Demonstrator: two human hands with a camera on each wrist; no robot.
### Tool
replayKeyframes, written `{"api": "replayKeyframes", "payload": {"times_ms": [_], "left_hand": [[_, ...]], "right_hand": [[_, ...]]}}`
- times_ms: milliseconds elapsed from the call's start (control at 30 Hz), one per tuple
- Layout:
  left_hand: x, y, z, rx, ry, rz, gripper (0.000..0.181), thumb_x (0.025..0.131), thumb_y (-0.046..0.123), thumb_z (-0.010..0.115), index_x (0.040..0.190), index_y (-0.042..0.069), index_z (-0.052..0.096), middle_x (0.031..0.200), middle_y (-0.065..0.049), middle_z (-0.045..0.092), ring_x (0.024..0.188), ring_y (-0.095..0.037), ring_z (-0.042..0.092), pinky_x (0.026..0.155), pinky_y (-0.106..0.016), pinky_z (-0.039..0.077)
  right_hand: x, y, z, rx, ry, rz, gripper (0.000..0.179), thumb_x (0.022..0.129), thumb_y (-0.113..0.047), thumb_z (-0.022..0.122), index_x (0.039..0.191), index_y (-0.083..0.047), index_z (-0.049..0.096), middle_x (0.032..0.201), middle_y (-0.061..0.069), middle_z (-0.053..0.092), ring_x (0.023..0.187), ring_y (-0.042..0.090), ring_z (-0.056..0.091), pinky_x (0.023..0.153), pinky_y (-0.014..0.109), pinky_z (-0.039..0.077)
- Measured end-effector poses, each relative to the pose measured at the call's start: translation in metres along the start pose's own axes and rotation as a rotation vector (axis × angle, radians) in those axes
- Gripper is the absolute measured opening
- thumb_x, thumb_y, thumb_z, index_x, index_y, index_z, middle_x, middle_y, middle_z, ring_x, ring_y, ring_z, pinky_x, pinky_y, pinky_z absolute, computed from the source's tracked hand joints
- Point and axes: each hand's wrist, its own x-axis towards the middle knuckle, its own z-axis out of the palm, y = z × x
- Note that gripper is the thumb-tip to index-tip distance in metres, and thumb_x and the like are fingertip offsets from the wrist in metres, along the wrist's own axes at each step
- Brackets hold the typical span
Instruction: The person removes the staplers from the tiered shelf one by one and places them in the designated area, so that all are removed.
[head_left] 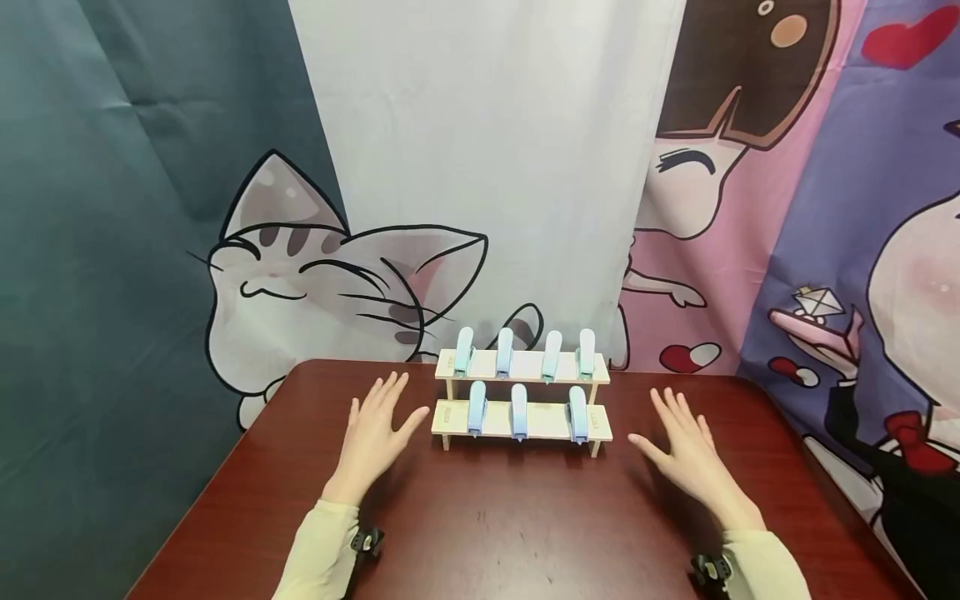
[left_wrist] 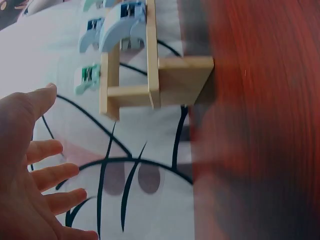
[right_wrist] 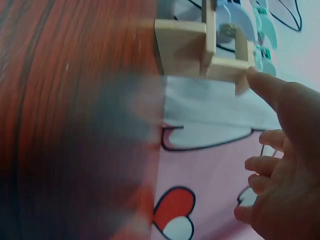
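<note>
A two-tier wooden stand sits toward the back of the table. Three light-blue, stapler-shaped pieces are on its lower tier. Several more in mint green and pale blue line the upper tier. To the left of the stand, my left hand is held with fingers spread and nothing in it. My right hand, likewise spread and holding nothing, is to the right of the stand. Both wrist views show the stand's wooden end beyond the thumb.
The dark red-brown table reaches back to a cloth backdrop printed with a cartoon cat and figures. Black camera straps circle both wrists, over pale sleeves.
</note>
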Motion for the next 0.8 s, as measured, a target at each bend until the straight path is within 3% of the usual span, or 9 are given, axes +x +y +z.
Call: {"api": "replayKeyframes", "payload": {"times_ms": [200,467,800], "left_hand": [[0.006,0.013,0.015,-0.104,-0.036,-0.005,0.069,0.094,0.041,0.07,0.149,0.005,0.049,0.153,-0.019,0.046,0.143,-0.039,0.039,0.116,-0.063,0.024],[0.009,0.037,0.034,-0.224,-0.046,0.01,0.064,0.094,0.037,0.072,0.144,0.002,0.054,0.143,-0.02,0.056,0.131,-0.036,0.053,0.105,-0.053,0.044],[0.014,0.06,0.058,-0.275,-0.074,-0.003,0.061,0.094,0.032,0.072,0.142,-0.001,0.055,0.138,-0.023,0.059,0.126,-0.036,0.058,0.102,-0.052,0.047]], "right_hand": [[0.013,-0.009,0.012,0.05,-0.049,-0.097,0.092,0.09,-0.04,0.075,0.155,0.005,0.029,0.16,0.031,0.025,0.149,0.047,0.016,0.115,0.068,0.014],[0.022,-0.014,0.033,0.085,-0.11,-0.159,0.091,0.085,-0.037,0.08,0.154,0.003,0.035,0.159,0.028,0.03,0.147,0.048,0.022,0.113,0.068,0.021],[0.027,-0.021,0.045,0.1,-0.114,-0.196,0.088,0.087,-0.04,0.078,0.153,0.003,0.038,0.156,0.03,0.034,0.143,0.051,0.029,0.111,0.065,0.029]]}}
